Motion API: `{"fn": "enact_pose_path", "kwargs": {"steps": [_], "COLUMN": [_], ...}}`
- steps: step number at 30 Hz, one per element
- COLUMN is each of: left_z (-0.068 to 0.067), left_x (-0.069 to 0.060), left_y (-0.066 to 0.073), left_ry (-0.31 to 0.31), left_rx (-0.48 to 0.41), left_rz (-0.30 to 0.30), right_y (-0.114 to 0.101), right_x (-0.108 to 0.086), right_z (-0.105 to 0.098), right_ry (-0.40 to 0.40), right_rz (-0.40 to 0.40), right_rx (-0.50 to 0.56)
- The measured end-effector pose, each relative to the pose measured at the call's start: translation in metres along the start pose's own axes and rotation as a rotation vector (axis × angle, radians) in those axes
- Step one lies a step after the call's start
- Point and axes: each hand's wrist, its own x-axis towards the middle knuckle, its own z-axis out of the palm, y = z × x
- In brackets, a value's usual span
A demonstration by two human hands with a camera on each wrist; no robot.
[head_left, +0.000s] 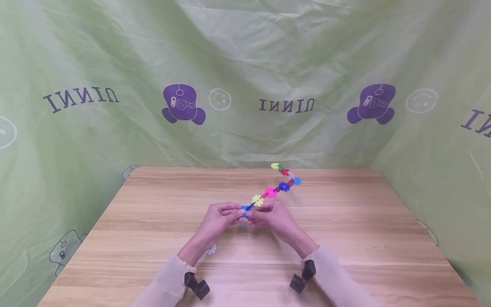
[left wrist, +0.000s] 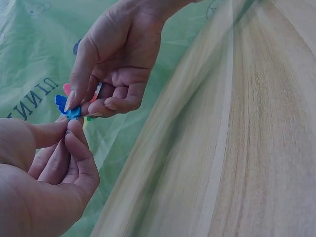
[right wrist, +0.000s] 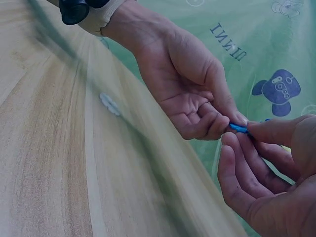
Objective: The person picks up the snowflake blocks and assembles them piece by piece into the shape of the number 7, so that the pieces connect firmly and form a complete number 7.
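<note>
A chain of notched plastic snowflake discs in several colours slants up and away from my hands, over the table. At its near end is a light blue snowflake disc, touching a dark blue disc. My left hand pinches the light blue disc between thumb and index finger. From the other side my right hand pinches the chain's near end, its thumb by the light and dark blue discs. Fingertips partly cover the joint between them. The right hand's other fingers are curled in the left wrist view.
A whitish snowflake disc lies on the wooden table, beside my left forearm. Behind the table hangs a green printed cloth, which also runs along both sides. Black wrist mounts sit at both sleeves.
</note>
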Motion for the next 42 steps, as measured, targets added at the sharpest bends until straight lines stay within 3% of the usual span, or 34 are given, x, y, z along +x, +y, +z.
{"fn": "enact_pose_path", "kwargs": {"steps": [4,8,11,18,21,27,33,42], "left_z": [0.001,-0.004,-0.011,-0.036,-0.046,-0.063,-0.077,-0.078], "left_x": [0.0,-0.003,-0.007,-0.019,-0.024,-0.033,-0.042,-0.045], "left_y": [-0.001,-0.001,-0.001,-0.004,-0.005,-0.007,-0.004,-0.005], "left_ry": [-0.002,-0.021,-0.035,-0.085,-0.108,-0.174,-0.167,-0.194], "left_rx": [0.022,0.11,0.252,0.703,0.816,0.922,1.01,0.996], "left_rz": [0.014,0.045,0.069,0.16,0.207,0.213,0.171,0.126], "right_y": [0.0,0.001,0.001,-0.001,-0.002,-0.004,-0.005,-0.001], "right_x": [0.0,-0.001,-0.002,-0.004,-0.003,-0.003,-0.002,-0.002], "right_z": [0.001,0.0,-0.001,-0.005,-0.005,-0.004,-0.003,-0.003], "right_ry": [0.015,0.026,0.034,0.04,0.041,0.043,0.044,0.037], "right_rz": [0.013,0.03,0.039,0.044,0.044,0.048,0.051,0.054], "right_rx": [0.019,0.012,-0.003,-0.021,-0.02,-0.013,-0.015,-0.014]}}
